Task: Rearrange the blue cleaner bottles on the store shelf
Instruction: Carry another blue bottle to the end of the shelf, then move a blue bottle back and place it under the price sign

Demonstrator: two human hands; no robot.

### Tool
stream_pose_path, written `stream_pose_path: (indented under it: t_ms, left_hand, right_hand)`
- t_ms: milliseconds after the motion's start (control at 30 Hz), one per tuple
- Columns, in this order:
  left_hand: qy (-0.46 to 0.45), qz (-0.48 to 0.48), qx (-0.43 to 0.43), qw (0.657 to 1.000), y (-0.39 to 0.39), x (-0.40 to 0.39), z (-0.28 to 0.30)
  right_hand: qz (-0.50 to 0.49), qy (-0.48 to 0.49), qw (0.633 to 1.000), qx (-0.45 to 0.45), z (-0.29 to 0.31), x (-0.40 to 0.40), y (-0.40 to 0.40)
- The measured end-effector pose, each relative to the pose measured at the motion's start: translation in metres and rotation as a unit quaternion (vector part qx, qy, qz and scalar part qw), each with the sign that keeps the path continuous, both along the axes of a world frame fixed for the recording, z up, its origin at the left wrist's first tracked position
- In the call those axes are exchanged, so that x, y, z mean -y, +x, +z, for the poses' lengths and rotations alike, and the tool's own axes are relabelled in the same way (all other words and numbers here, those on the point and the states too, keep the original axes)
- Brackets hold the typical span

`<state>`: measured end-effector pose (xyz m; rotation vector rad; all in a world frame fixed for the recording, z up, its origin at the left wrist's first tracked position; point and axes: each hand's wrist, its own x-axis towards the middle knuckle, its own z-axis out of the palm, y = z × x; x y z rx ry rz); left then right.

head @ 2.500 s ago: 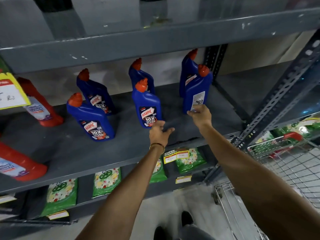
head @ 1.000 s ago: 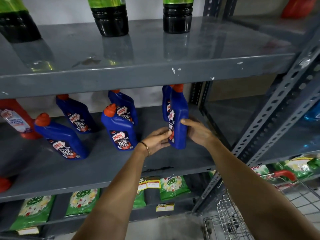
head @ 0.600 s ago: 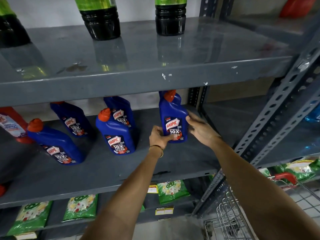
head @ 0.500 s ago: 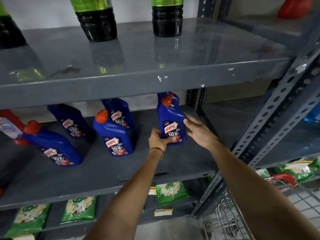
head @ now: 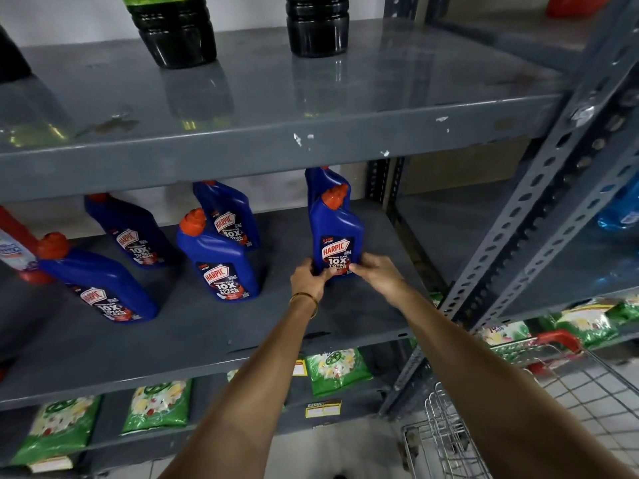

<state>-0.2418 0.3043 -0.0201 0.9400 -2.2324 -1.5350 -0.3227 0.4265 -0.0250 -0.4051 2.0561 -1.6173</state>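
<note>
Several blue cleaner bottles with orange caps stand on the grey middle shelf (head: 193, 344). The rightmost front bottle (head: 337, 233) stands upright with its label facing me. My left hand (head: 307, 280) grips its lower left side and my right hand (head: 375, 271) grips its lower right side. Another blue bottle (head: 320, 178) stands directly behind it, mostly hidden. To the left stand a front bottle (head: 218, 257) with one behind (head: 230, 216), then a far-left front bottle (head: 96, 281) and one behind (head: 129, 229).
A red bottle (head: 15, 247) stands at the left edge. Dark bottles (head: 174, 29) stand on the upper shelf. Green packets (head: 333, 369) lie on the lower shelf. A wire shopping cart (head: 518, 409) is at bottom right, beside a perforated upright post (head: 539, 202).
The rightmost front bottle was turned from side-on until its label faces front. My right hand, off it half a second ago, now grips its lower right side.
</note>
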Motion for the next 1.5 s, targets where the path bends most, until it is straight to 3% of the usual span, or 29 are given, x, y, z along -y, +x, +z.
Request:
stream_pose_path:
  t_ms: [167, 467, 867, 1500]
  left_hand:
    - [-0.003, -0.021, 0.016, 1.0, 0.003, 0.003, 0.003]
    - [0.008, -0.025, 0.009, 1.0, 0.022, -0.001, -0.003]
    - [0.037, -0.055, 0.015, 0.998, 0.057, -0.017, -0.007]
    - [0.005, -0.07, 0.041, 0.997, 0.077, -0.032, -0.004]
  right_hand:
    - [-0.038, 0.047, 0.997, -0.044, -0.003, 0.006, 0.005]
    - [-0.039, 0.071, 0.996, -0.038, -0.005, -0.008, 0.019]
    - [-0.013, 0.064, 0.997, -0.039, 0.0, -0.041, 0.056]
    - [-0.011, 0.062, 0.997, -0.049, 0.004, -0.06, 0.078]
